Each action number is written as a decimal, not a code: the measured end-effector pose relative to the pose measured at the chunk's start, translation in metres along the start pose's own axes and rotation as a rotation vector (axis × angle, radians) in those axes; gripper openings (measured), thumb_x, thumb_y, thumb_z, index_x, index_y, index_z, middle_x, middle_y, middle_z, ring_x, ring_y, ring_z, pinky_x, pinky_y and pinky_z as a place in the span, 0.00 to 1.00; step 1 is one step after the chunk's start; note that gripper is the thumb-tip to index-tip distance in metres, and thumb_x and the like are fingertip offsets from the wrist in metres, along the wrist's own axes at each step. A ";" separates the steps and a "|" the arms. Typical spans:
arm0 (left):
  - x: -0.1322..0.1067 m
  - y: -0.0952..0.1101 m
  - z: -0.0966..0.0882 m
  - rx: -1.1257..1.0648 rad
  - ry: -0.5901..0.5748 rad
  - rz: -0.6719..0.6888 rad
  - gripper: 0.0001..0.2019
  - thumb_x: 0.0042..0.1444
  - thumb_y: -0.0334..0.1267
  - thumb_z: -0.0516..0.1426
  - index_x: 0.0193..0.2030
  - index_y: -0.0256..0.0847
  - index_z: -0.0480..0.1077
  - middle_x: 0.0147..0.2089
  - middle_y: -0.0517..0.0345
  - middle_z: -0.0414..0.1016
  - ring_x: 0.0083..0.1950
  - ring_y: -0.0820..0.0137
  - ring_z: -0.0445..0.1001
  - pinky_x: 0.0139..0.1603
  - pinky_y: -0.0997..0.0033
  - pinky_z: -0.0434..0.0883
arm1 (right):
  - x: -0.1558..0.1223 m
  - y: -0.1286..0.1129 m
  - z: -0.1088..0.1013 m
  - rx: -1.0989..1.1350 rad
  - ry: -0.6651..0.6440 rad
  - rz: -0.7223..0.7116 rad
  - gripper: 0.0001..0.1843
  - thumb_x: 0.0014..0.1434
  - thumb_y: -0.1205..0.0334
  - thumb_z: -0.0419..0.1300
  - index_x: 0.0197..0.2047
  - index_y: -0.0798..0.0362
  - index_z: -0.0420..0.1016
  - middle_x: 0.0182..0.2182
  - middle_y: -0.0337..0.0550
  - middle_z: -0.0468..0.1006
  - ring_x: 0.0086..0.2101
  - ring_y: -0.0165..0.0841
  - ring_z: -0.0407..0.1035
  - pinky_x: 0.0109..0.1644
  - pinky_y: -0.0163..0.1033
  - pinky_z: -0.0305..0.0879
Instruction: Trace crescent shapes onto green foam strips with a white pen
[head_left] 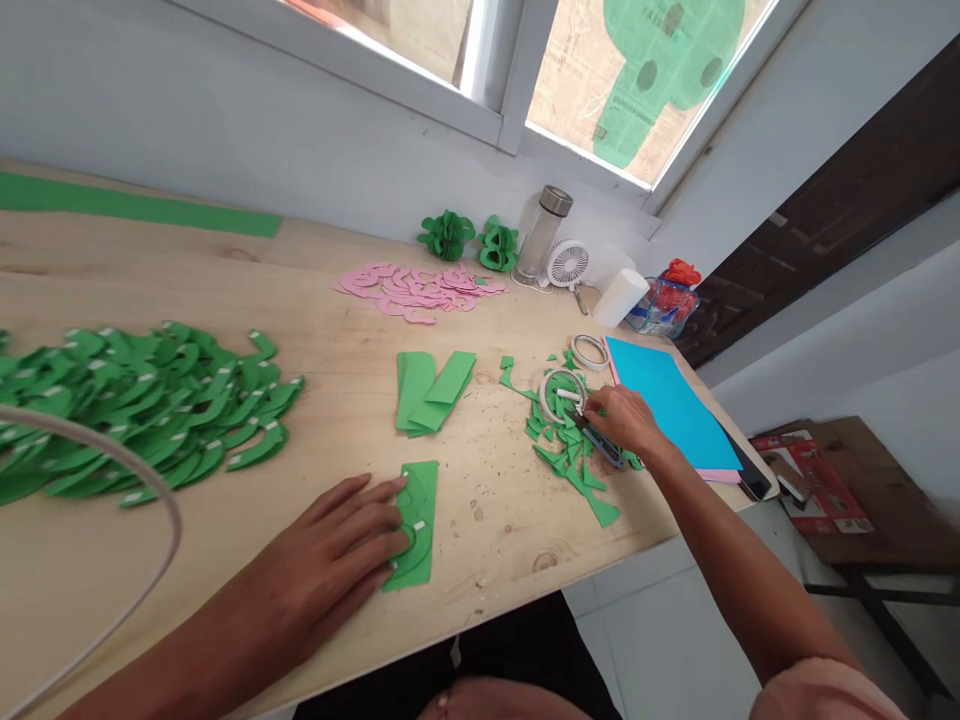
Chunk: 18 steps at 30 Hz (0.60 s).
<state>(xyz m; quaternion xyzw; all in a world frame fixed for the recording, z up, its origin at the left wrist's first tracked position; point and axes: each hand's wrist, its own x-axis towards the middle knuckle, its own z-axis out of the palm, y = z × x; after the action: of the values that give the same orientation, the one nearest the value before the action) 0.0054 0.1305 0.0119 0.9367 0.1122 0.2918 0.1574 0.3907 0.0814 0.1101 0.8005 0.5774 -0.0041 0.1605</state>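
My left hand [341, 560] lies flat with fingers spread, pressing a green paper piece [417, 530] with curved cut lines onto the wooden table [225, 300] near its front edge. My right hand [624, 420] reaches right over a heap of green paper scraps [570, 455]. Its fingers are pinched at a roll of white tape [561, 392]. A dark utility knife [600, 445] lies under the hand; whether the hand grips it I cannot tell.
A big pile of green cut shapes [142, 405] covers the left. Green strips [431, 390] lie mid-table, pink cut shapes [416, 288] behind. Blue paper sheets [667, 400], a second tape roll [590, 351], a bottle [545, 232], a small fan [568, 264] and green paper flowers [446, 234] sit at the right and back.
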 end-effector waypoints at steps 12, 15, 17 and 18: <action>-0.001 0.000 0.000 -0.020 -0.028 -0.023 0.10 0.68 0.36 0.50 0.48 0.49 0.72 0.47 0.60 0.77 0.66 0.65 0.68 0.72 0.55 0.57 | -0.002 -0.002 0.002 -0.014 0.022 0.025 0.11 0.64 0.64 0.55 0.40 0.50 0.80 0.43 0.48 0.81 0.46 0.41 0.71 0.39 0.38 0.54; 0.000 0.000 -0.001 -0.015 -0.020 -0.021 0.10 0.67 0.36 0.50 0.47 0.49 0.73 0.46 0.60 0.78 0.66 0.65 0.69 0.72 0.55 0.58 | -0.002 -0.003 0.002 -0.015 0.030 0.031 0.11 0.64 0.64 0.55 0.40 0.50 0.80 0.43 0.49 0.81 0.47 0.41 0.71 0.40 0.38 0.55; 0.000 0.000 -0.001 -0.017 -0.018 -0.020 0.11 0.67 0.36 0.50 0.47 0.49 0.73 0.46 0.60 0.78 0.65 0.65 0.69 0.72 0.55 0.58 | -0.002 -0.003 0.003 -0.017 0.033 0.033 0.11 0.64 0.64 0.55 0.40 0.51 0.80 0.43 0.49 0.81 0.47 0.41 0.71 0.40 0.38 0.55; 0.000 0.001 -0.001 -0.019 -0.018 -0.019 0.11 0.67 0.36 0.50 0.47 0.49 0.73 0.46 0.60 0.78 0.65 0.65 0.69 0.72 0.55 0.58 | -0.002 -0.003 0.003 -0.017 0.034 0.032 0.11 0.64 0.64 0.55 0.40 0.51 0.80 0.43 0.49 0.81 0.47 0.41 0.71 0.41 0.38 0.55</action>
<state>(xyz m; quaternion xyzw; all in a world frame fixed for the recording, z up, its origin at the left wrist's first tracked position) 0.0047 0.1302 0.0130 0.9367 0.1170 0.2831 0.1698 0.3881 0.0797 0.1072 0.8083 0.5672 0.0170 0.1573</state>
